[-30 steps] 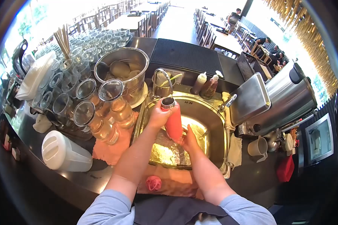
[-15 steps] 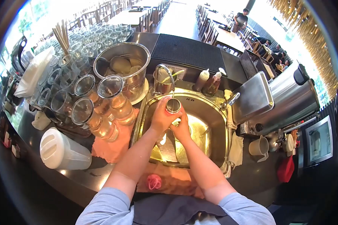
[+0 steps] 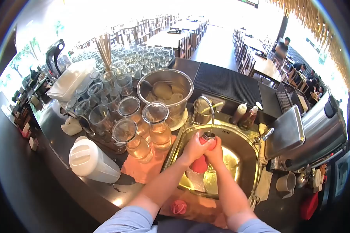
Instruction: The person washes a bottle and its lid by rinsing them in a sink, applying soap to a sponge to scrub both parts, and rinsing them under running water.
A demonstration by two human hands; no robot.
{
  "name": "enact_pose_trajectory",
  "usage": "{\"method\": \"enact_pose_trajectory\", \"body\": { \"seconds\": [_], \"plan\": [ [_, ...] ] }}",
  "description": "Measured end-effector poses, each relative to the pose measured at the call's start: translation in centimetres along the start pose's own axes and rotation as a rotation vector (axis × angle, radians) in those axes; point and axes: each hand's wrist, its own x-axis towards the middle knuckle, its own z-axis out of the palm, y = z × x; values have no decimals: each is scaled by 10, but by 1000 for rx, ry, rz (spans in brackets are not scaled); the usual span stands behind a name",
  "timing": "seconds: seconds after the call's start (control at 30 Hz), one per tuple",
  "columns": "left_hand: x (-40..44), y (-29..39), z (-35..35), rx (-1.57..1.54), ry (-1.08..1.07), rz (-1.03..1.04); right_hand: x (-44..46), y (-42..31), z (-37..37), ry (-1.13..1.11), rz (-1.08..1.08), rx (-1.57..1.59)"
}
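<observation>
Under the thin curved faucet [image 3: 211, 106], a red metal water bottle [image 3: 200, 165] is held over the sink [image 3: 245, 174], its steel mouth upward. My left hand [image 3: 195, 148] wraps its left side near the neck, and my right hand [image 3: 214, 152] closes round the right side. A stream appears to come down from the spout to the bottle's mouth. The bottle tilts, with its red lower body showing below my hands. On the orange cloth at the sink's front edge lies a pinkish-red cap with a loop [image 3: 179, 207].
Glass carafes [image 3: 156, 126] of water stand on a pink cloth left of the sink, near a clear bucket [image 3: 182, 89]. A white-lidded pitcher [image 3: 91, 159] and many glasses are farther left. Squeeze bottles [image 3: 240, 112] and a steel urn [image 3: 319, 132] stand right. People sit beyond.
The view has swung left, so the scene sits farther right and lower. The bottle has tilted, and its red body now shows below my hands. Both hands still hold it under the faucet.
</observation>
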Motion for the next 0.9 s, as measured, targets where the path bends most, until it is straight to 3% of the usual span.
{"method": "enact_pose_trajectory", "body": {
  "seconds": [0.1,0.17,0.2,0.23,0.3,0.37,0.5,0.6,0.7,0.83,0.9],
  "plan": [
    [-16,0,-3,-109,40,-69,-21,-7,2,140,-60,168],
    [-9,4,-3,-54,52,-69,-10,3,-3,-282,142,95],
    [-8,1,-2,-25,53,-46,-5,38,6,-141,120,64],
    [-6,-2,-2,4,56,-23,-6,22,0,-130,115,52],
    [-4,-9,1,7,49,-49,-19,-6,-3,-75,126,362],
    [-6,-12,3,1,39,-40,-8,32,3,-254,164,62],
    [-5,-11,12,-42,2,-17,-10,28,-2,-78,11,176],
    [-3,-14,18,-63,-11,36,-12,20,-7,-227,-87,118],
    [-2,-11,20,-274,11,-25,-20,11,-10,118,115,55],
    [-6,2,9,-143,-77,-51,-24,0,-14,-111,-102,-9],
    [-3,-7,15,-306,-60,-68,-21,-5,-12,45,-35,5]
  ]
}}
